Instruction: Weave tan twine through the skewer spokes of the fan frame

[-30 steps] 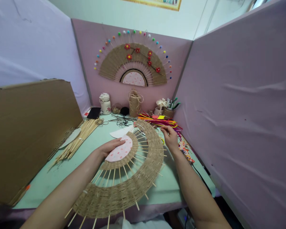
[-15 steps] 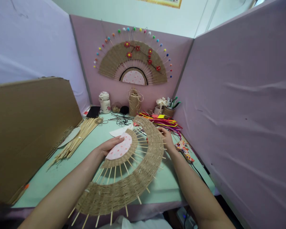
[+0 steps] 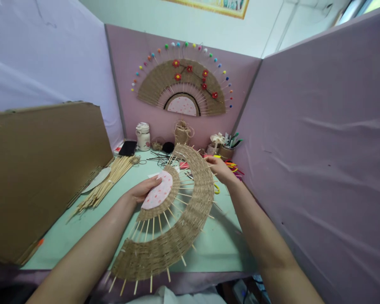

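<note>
A half-round woven fan (image 3: 204, 185), made of twine on thin sticks, is held tilted above the table. My left hand (image 3: 145, 188) grips its pink spotted centre (image 3: 159, 192), thumb on top and the other fingers out of sight underneath. At the upper right rim, my right hand (image 3: 221, 169) is closed around the edge by the stick ends, its fingertips partly hidden. Bare stick ends stick out past the outer woven band.
A finished fan (image 3: 158, 82) with red flowers hangs on the pink back panel. Cardboard (image 3: 47, 177) stands at left beside a bundle of sticks (image 3: 106, 183). Along the back are a phone (image 3: 128, 148), white bottle (image 3: 143, 137), twine spool (image 3: 182, 134) and pen holder (image 3: 226, 151).
The fan has tipped slightly, and my right hand has shifted up along its rim. My left hand keeps its grip. The flowered-cloth item at right is now hidden behind my right arm.
</note>
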Tool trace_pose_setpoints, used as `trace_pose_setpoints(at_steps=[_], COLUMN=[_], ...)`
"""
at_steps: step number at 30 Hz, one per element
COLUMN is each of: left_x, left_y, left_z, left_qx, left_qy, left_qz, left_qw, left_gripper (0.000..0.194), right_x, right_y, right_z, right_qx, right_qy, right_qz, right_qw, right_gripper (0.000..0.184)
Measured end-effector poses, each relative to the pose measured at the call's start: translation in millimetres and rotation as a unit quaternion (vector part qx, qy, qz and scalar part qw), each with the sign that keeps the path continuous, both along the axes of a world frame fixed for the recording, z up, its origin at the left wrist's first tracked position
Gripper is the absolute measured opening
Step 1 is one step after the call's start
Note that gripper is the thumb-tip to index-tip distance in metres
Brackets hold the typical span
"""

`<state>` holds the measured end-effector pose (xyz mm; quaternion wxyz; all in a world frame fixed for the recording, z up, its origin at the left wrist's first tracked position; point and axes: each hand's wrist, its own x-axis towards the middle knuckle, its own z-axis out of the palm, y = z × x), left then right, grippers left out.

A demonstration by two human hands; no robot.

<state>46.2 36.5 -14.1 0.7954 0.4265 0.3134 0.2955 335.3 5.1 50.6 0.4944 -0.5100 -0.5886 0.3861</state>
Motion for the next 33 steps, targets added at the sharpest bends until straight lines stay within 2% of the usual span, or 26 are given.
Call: trace_pose_setpoints(at_steps=[3,6,11,15,18,23,29,33], left_x=[-6,-11,-12,-8,-7,-8,-4,1], left_y=[2,3,4,2,2,4,2,-1], left_z=[3.4,4.9,3.9,2.2,0.2,-2.4,-5.0,-6.6], left_qx=[0.035,0.050,0.033,0.017,0.004,0.001,-0.033,-0.044], left_qy=[-0.021,-0.015,0.009,0.018,0.018,0.001,0.006,0.011], left_qz=[0.004,0.005,0.015,0.023,0.015,0.022,0.018,0.005], left_qw=[0.999,0.999,0.999,0.999,1.000,1.000,0.999,0.999], left_gripper=[0.041,0.041,0.043,0.048,0.049,0.047,0.045,0.044], right_x=[-2,-5,-6,4,14,15,3,4], right_y=[14,23,33,36,38,42,42,41], right_z=[24.5,33.0,15.0,1.7,-0.1,3.7,-0.9,-5.8], right_qx=[-0.052,-0.073,-0.031,-0.021,0.003,0.102,0.068,0.019], right_qy=[0.014,0.036,0.086,0.070,0.027,-0.044,0.030,0.094], right_qz=[0.068,0.120,0.123,0.109,0.083,0.036,0.078,0.116], right_qw=[0.996,0.989,0.988,0.991,0.996,0.993,0.994,0.989], right_gripper=[0.016,0.019,0.023,0.024,0.022,0.016,0.023,0.029])
